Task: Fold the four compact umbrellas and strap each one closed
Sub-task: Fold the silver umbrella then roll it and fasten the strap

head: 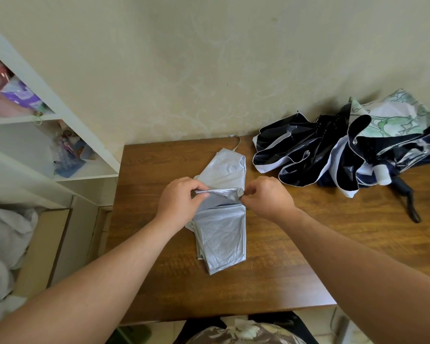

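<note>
My left hand (181,197) and right hand (265,194) pinch a fold of the silver umbrella (221,229) between them, probably flattening its panels for strapping.

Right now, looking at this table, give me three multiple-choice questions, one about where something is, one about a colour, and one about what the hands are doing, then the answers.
1. Where does the heap of unfolded umbrellas lie on the wooden table?
A. far right, by the wall
B. near left corner
C. under the silver one

2. What colour is the umbrella being folded?
A. red
B. silver-grey
C. yellow

3. What are the hands doing?
A. both rest flat on bare wood
B. one holds a cup
C. both pinch a fold of the silver canopy

Answers: 1 A, the dark and floral canopies sit at the table's far right against the wall. 2 B, its flattened panels are shiny silver-grey. 3 C, the left hand and the right hand each grip an end of the raised fold across the umbrella's middle.
</note>
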### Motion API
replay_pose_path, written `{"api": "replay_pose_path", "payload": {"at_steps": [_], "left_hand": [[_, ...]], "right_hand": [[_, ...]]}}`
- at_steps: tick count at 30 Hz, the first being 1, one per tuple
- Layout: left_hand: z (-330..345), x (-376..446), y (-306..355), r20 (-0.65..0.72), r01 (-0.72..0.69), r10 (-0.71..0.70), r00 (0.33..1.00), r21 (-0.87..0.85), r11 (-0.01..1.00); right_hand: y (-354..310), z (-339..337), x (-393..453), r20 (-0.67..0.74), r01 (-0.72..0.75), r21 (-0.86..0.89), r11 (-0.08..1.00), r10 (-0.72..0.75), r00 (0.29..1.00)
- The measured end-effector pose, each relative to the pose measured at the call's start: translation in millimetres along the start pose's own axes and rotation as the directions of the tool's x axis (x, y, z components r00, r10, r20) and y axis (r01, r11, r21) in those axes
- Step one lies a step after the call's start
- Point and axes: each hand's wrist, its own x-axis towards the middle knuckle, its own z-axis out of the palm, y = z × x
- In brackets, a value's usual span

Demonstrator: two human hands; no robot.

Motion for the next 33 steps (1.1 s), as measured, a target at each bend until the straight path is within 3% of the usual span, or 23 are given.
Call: {"api": "replay_pose_path", "payload": {"at_steps": [3,8,13,19,28,33], "left_hand": [[-0.1,0.0,0.1,-0.003,-0.006,0.006,1.0,-0.004,1.0],[0.4,0.9,0.9,-0.004,0.005,-0.005,1.0,0.013,1.0],[2.1,1.6,0.8,-0.007,0.005,-0.005,1.0,0.013,1.0],[4.1,2.0,0.8,-0.007,-0.007,0.007,1.0,0.005,1.0],[-0.4,1.6,-1.7,0.003,0.007,-0.007,1.0,0.049,0.999],[-0.3,0.6,-3.5,0.003,-0.001,0.001,1.0,0.031,1.0]], "right_hand": [[-4.1,2.4,3.2,0.14,-0.137,0.033,0.99,0.131,0.981],[-4.6,4.7,2.6,0.227,-0.319,0.346,0.882,0.251,0.941],[-5.4,2.5,2.9,0.188,-0.361,0.597,0.716,0.313,0.931],[-3.1,4.0,0.9,0.206,-0.346,0.701,0.623,0.288,0.935],[1.2,5.6,-3.0,0.085,-0.311,0.565,0.764,0.321,0.943],[0.6,4.8,-3.7,-0.019,-0.15,0.3,0.942,0.163,0.986]]}}
